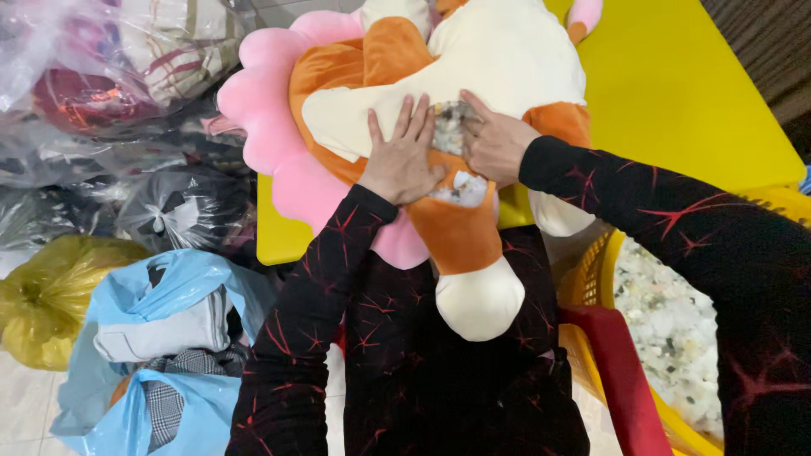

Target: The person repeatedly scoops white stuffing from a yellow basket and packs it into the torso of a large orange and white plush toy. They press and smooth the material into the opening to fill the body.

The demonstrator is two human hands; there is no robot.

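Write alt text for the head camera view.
Both hands, left hand and right hand, press on a plush toy at an open seam showing stuffing, over a yellow table. A yellow basket of stuffing sits right.

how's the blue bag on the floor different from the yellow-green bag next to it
The blue bag gapes open at the top, showing folded grey and checked cloth; the yellow-green bag is gathered shut, its contents hidden. The blue bag looks larger and runs down to the frame's bottom edge, while the yellow-green bag sits as a smaller rounded bundle to its left. The blue bag is opaque and matte; the yellow-green bag is shinier and faintly see-through. Both are thin plastic bags on the floor.
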